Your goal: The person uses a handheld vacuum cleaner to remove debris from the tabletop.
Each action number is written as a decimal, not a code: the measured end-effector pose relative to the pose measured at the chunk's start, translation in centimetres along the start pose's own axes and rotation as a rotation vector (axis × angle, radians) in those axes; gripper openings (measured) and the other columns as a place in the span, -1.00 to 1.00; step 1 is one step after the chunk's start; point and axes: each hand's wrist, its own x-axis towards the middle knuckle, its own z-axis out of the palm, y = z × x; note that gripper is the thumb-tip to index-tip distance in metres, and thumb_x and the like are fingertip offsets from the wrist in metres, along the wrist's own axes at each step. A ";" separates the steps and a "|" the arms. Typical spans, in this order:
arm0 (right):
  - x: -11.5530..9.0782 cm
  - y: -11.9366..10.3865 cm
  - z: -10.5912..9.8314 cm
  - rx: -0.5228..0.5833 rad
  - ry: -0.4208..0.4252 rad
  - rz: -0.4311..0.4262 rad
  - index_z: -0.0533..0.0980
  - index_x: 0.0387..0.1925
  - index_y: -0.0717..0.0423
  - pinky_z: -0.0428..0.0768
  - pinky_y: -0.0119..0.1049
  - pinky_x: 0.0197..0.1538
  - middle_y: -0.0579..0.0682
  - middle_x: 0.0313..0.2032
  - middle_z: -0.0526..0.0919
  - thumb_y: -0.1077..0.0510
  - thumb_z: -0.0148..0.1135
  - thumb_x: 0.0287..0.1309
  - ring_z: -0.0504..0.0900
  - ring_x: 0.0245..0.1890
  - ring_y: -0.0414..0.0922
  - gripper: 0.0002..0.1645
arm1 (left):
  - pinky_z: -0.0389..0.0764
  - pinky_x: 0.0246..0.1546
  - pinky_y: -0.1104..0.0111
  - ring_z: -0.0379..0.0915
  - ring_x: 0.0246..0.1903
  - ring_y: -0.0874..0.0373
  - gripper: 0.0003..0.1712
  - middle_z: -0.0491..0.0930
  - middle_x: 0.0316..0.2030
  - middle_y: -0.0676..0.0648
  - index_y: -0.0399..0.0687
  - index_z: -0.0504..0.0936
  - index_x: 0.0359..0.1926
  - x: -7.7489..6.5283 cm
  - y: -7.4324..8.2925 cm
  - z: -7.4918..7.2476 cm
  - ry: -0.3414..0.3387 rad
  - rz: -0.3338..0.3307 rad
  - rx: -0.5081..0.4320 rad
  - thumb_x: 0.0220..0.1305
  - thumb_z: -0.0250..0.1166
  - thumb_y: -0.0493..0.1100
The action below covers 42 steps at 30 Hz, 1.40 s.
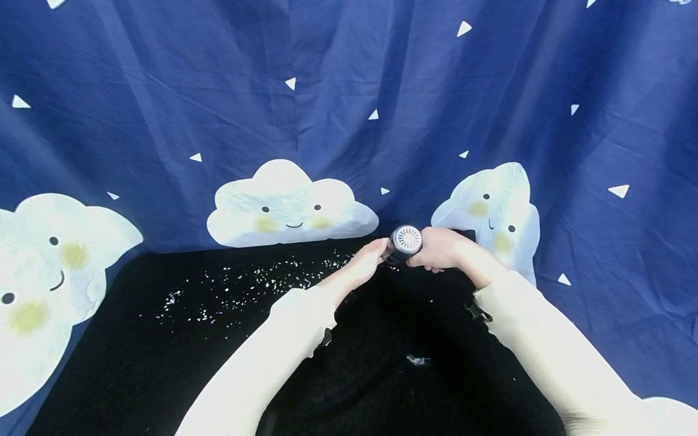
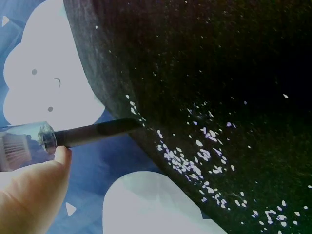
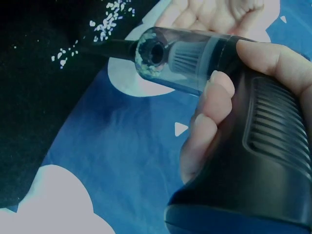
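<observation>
My right hand (image 3: 273, 63) grips the black ribbed handle of a handheld vacuum (image 3: 278, 161), fingers wrapped round it. The vacuum's round vented end (image 1: 408, 239) faces up in the head view. In front is a clear canister (image 3: 175, 58) with a pleated filter and pale bits inside. My left hand (image 2: 34, 190) supports the canister, one fingertip at the collar of the dark nozzle (image 2: 97, 132); its other fingers are partly hidden. The nozzle tip lies over the edge of the black surface, close to scattered white scraps (image 2: 180, 163).
White scraps (image 1: 262, 281) spread over the back left of the black tabletop (image 1: 136, 363). A small whitish piece (image 1: 418, 360) lies nearer the front. A blue curtain (image 1: 327, 133) with clouds and triangles hangs behind and along both sides.
</observation>
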 end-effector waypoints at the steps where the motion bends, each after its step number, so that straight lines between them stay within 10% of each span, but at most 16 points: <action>1: 0.2 0.0 0.1 0.001 0.002 0.000 0.57 -0.57 0.08 0.58 -0.27 -0.51 -0.02 -0.66 0.63 -0.03 0.42 0.04 0.64 -0.66 -0.09 -0.70 | 0.31 0.36 0.09 0.31 0.34 -0.14 -0.46 0.40 0.31 -0.32 -0.38 0.34 0.36 0.0 -0.1 -0.1 0.007 -0.001 0.005 0.64 -0.24 -0.10; 42: -1.1 0.9 0.2 -0.020 -0.008 0.058 0.55 -0.61 0.08 0.59 -0.26 -0.51 -0.05 -0.69 0.59 -0.03 0.42 0.04 0.61 -0.69 -0.13 -0.67 | 0.31 0.36 0.12 0.33 0.30 -0.14 -0.51 0.43 0.24 -0.36 -0.44 0.39 0.27 0.6 -0.8 1.8 -0.047 0.024 -0.061 0.64 -0.26 -0.17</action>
